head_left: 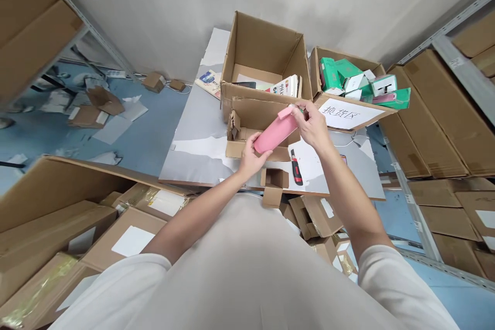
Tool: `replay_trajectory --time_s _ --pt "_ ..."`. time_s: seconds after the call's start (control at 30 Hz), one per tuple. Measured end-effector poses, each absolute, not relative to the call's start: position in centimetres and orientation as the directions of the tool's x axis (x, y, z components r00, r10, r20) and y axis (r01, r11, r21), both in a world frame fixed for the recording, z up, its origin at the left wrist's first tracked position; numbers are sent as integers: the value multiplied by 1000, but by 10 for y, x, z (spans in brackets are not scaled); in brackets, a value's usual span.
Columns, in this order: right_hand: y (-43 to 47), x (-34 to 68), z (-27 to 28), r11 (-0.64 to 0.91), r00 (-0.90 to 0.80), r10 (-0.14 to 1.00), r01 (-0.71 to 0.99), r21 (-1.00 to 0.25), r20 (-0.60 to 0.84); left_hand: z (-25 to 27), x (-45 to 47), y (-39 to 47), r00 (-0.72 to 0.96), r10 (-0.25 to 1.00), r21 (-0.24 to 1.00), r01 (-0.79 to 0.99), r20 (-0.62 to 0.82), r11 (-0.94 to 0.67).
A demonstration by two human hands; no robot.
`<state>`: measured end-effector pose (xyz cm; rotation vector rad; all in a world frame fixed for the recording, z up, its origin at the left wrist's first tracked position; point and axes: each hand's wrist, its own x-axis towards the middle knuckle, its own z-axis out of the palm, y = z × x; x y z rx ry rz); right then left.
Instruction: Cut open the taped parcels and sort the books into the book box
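Observation:
A pink bottle [275,133], tilted with its upper end to the right, is held between both hands above the table. My left hand [252,157] wraps round its lower end. At the upper end, the fingers of my right hand [311,122] close on the cap area and partly cover it. Just behind and below the bottle lies an open shallow cardboard box [247,150]. A small open carton [273,193] stands at the table's front edge below my left hand. Nearby, a black and red box cutter [296,167] rests on white paper.
On the table [185,136], a big open carton [266,36] holds books. To its right, another carton [315,75] contains green boxes. Cardboard boxes [127,237] crowd the near left, and loaded shelves [415,201] stand at the right. Scraps litter the floor at left.

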<state>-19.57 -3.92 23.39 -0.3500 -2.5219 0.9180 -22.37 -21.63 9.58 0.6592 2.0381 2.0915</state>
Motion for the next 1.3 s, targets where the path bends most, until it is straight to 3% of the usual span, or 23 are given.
replay_trajectory --time_s 0.1,0.2,0.33,0.57,0.8,0.93,1.03,1.2,1.3 --pt "-33 -200 242 647 -941 236 -34 -762 242 102 -225 -227 -879 467 968 -22 100 -249" --pt "-31 -204 243 466 -981 86 -116 -877 176 112 -215 -237 -796 597 860 -368 -96 -353" --pt "-31 -212 231 310 -991 68 -89 -947 115 125 -205 -242 -672 701 701 -618 -236 -356" --pt "-26 -221 216 205 -988 101 -93 -974 116 130 -204 -241 -677 699 737 -591 -231 -329" --pt "-19 -217 217 333 -932 244 -180 -926 269 123 -194 -241 -819 535 819 -445 -209 -362" --pt "-17 -207 223 322 -944 200 -189 -928 262 126 -192 -244 -711 651 728 -591 -266 -348" --pt "-18 -202 221 270 -944 231 -168 -948 233 128 -191 -244 -668 681 685 -648 -301 -333" --pt "-22 -200 212 272 -910 330 -165 -948 253 128 -189 -242 -739 633 744 -553 -231 -375" --pt "-20 -194 216 262 -913 333 -148 -954 233 129 -190 -245 -741 634 764 -535 -220 -360"
